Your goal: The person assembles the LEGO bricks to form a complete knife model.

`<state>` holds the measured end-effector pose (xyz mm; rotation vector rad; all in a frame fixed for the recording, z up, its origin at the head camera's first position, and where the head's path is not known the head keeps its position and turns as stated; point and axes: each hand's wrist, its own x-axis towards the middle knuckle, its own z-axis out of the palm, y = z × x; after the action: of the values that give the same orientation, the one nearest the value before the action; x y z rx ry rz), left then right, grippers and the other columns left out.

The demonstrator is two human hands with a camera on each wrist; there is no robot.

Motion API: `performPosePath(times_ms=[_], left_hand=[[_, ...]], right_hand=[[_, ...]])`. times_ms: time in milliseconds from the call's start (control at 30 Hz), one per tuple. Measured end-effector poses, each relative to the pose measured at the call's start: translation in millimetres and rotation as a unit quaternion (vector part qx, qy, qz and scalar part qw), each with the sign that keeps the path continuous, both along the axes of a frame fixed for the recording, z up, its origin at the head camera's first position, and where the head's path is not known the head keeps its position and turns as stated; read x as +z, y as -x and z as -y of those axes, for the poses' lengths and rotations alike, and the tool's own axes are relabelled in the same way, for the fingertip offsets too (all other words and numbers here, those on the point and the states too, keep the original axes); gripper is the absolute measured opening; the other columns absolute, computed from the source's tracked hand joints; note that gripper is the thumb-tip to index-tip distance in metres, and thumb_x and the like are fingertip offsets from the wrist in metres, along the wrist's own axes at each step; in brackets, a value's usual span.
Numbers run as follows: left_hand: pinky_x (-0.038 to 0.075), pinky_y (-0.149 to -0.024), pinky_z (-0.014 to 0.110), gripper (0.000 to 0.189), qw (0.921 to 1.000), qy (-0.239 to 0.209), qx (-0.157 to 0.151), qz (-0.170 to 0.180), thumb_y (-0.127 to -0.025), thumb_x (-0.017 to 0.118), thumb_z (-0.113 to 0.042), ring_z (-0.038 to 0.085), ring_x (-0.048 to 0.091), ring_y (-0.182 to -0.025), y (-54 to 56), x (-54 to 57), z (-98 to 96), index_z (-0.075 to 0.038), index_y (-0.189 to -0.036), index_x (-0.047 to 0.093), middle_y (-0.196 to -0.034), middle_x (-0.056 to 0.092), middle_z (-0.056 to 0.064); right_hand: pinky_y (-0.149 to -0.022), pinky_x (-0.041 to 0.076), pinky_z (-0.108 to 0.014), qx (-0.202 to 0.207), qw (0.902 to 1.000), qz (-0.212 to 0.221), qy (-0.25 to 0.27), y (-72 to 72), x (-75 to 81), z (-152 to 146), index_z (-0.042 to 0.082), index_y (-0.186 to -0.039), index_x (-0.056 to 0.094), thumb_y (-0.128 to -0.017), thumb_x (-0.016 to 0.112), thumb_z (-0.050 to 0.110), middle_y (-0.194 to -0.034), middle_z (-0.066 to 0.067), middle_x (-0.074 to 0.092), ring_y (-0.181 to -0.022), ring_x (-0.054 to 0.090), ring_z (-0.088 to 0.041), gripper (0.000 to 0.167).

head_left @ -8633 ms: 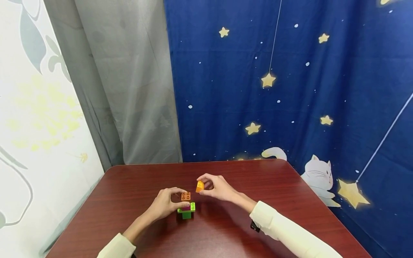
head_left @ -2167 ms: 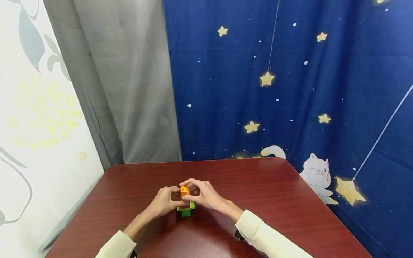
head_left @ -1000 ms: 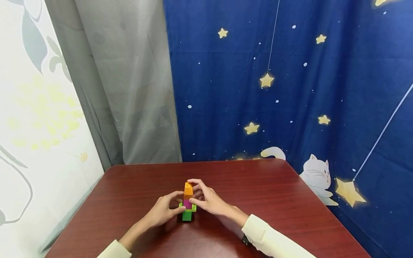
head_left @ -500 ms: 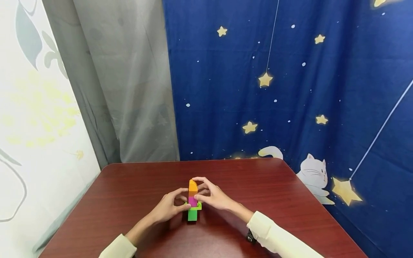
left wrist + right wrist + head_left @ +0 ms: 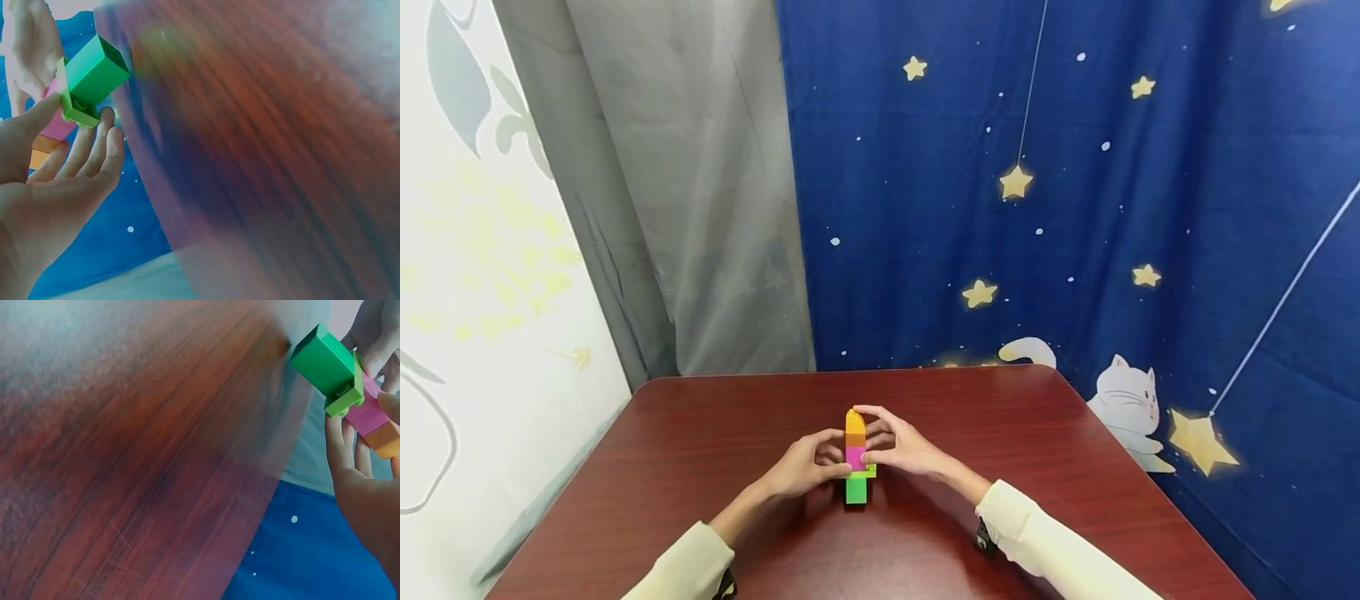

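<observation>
A small tower of toy building bricks stands upright between my hands. It has a green brick (image 5: 856,491) at the bottom, then a wider lime plate (image 5: 872,472), pink bricks (image 5: 367,417) and an orange brick (image 5: 855,440). A curved yellow-orange brick (image 5: 853,422) tops it. My left hand (image 5: 801,469) grips the tower from the left, thumb on the pink part by the lime plate. From the right, my right hand (image 5: 913,450) holds it with the thumb on the pink part and the index fingertip at the curved top. Other fingers are partly hidden behind the tower.
The dark red wooden table (image 5: 737,417) spreads around the hands, its far edge in front of a grey curtain (image 5: 737,250) and a blue star-patterned curtain (image 5: 910,208). A dark device (image 5: 984,536) sits at the right wrist.
Earlier my right hand held the curved brick apart from the tower; now it sits on top. Over the last second both hands and the tower have shifted slightly right.
</observation>
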<state>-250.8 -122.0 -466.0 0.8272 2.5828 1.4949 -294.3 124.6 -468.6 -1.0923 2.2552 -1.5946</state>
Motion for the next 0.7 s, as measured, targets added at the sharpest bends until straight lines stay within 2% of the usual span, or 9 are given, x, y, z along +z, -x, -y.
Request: performPosePath(times_ms=[67, 300, 433, 700], left_hand=[[0.060, -0.077, 0.032, 0.060, 1.0000, -0.005, 0.000, 0.008, -0.095, 0.078, -0.016, 0.027, 0.073, -0.091, 4.2, -1.2, -1.3, 0.013, -0.140, 0.051, -0.103, 0.074, 0.015], [0.059, -0.071, 0.053, 0.059, 0.9993, -0.018, 0.004, 0.033, -0.095, 0.077, -0.011, 0.036, 0.071, -0.081, 19.6, -1.8, -5.6, 0.014, -0.140, 0.050, -0.099, 0.075, 0.019], [0.059, -0.070, 0.055, 0.060, 0.9989, -0.024, 0.012, 0.038, -0.094, 0.077, -0.010, 0.037, 0.071, -0.082, 26.4, -0.9, -5.8, 0.016, -0.140, 0.048, -0.097, 0.075, 0.019], [0.060, -0.069, 0.051, 0.058, 0.9984, -0.017, 0.034, 0.042, -0.095, 0.077, -0.009, 0.037, 0.073, -0.080, 42.4, -4.0, -11.7, 0.014, -0.141, 0.051, -0.096, 0.077, 0.016]], right_hand=[[-0.089, 0.058, -0.030, 0.000, 1.0000, 0.008, 0.000, 3.3, -0.7, -0.4, 0.016, -0.159, 0.039, -0.094, 0.076, 0.003, -0.127, -0.019, 0.065, -0.111, 0.069, -0.031, 0.076], [-0.091, 0.057, -0.033, -0.003, 0.9993, 0.036, -0.008, 15.6, -0.4, -0.3, 0.014, -0.162, 0.034, -0.096, 0.072, 0.001, -0.133, -0.023, 0.061, -0.119, 0.066, -0.036, 0.077], [-0.092, 0.058, -0.039, -0.011, 0.9980, 0.060, -0.015, 24.0, -0.3, 1.7, 0.015, -0.163, 0.032, -0.097, 0.070, 0.001, -0.137, -0.024, 0.060, -0.121, 0.065, -0.035, 0.077], [-0.088, 0.059, -0.040, -0.029, 0.9937, 0.108, -0.001, 37.8, 0.8, 2.4, 0.011, -0.163, 0.032, -0.098, 0.064, -0.006, -0.141, -0.031, 0.055, -0.116, 0.067, -0.032, 0.074]])
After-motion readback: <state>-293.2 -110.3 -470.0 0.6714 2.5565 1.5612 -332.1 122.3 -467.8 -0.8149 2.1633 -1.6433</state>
